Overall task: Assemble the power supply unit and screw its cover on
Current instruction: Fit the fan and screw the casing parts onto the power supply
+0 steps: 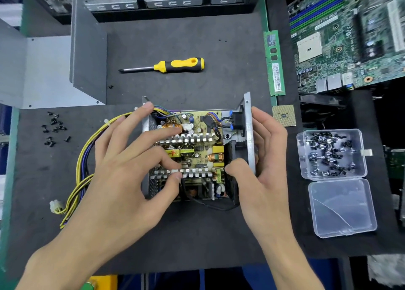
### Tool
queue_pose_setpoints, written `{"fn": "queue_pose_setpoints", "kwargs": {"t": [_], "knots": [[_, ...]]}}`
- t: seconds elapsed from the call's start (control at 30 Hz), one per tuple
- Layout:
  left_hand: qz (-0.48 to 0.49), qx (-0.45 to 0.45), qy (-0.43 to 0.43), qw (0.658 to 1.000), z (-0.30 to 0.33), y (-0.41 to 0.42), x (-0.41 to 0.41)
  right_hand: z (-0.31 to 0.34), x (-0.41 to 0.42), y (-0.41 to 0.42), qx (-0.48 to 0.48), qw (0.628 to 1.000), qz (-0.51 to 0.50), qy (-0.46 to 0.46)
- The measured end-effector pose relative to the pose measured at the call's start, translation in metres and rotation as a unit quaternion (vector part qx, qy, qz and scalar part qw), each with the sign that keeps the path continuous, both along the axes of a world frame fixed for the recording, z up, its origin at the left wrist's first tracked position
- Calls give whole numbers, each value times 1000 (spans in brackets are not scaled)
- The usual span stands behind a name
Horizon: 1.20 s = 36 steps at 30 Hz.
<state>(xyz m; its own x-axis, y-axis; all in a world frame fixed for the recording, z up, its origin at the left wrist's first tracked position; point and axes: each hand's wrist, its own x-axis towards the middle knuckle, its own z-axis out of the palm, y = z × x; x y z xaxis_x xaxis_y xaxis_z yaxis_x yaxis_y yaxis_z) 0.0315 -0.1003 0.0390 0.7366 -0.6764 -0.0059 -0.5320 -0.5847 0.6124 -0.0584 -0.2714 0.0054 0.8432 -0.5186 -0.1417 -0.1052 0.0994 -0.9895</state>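
Head view, looking down on the table (197,235). The open PSU (197,153) sits at centre, circuit board up, heatsinks and coils exposed, no cover on it.

My left hand (122,171) lies over the board from 8 o'clock: fingers spread and fairly straight, fingertips (175,164) touching the near heatsink (192,172), one finger reaching the chassis's far left corner. Grip loose, holding nothing.

My right hand (260,158) comes in from 5 o'clock and clasps the PSU's right wall (248,136): thumb inside against the black fan, fingers outside the metal panel. Grip closed round that wall.

The cable bundle (85,158) trails from the PSU toward 8 o'clock and ends in a white plug.

The cover (54,70) stands at 10 o'clock, well apart. The screwdriver (173,65) lies at 12 o'clock, tip pointing left. Loose screws (53,127) are scattered at 9 o'clock. At 3 o'clock an open box (331,153) holds more screws. A CPU (283,115) lies just beside the PSU at 2 o'clock, a RAM stick (274,64) and motherboard (350,37) beyond it.
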Motion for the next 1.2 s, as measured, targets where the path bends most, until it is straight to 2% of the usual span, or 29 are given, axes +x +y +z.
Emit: {"fn": "queue_pose_setpoints", "kwargs": {"t": [0.1,0.23,0.3,0.4,0.57,0.7,0.8,0.93,1.1,1.2], "knots": [[4,-6,6,1000,2,-1,-2,1,0,0,2,1000,1,2],[36,-59,37,997,13,-3,-2,1,1,1,0,1000,-2,1],[20,-59,26,998,17,-6,-1,1,2,1,-3,1000,-4,2],[-30,-17,-6,999,19,-15,2,2,2,0,-20,1000,-3,1],[-99,102,-26,989,15,-34,6,5,2,-4,-39,999,16,4],[-119,115,3,986,12,-41,10,6,12,-15,-30,999,-14,3],[-120,97,37,987,12,-37,16,6,25,-25,-47,998,-9,46],[-150,101,38,983,14,-30,20,5,44,-38,-81,991,36,102],[-161,71,54,983,19,-28,21,10,68,-58,-177,960,163,140],[-152,41,5,988,21,-26,23,17,84,-70,-211,935,235,163]]}}
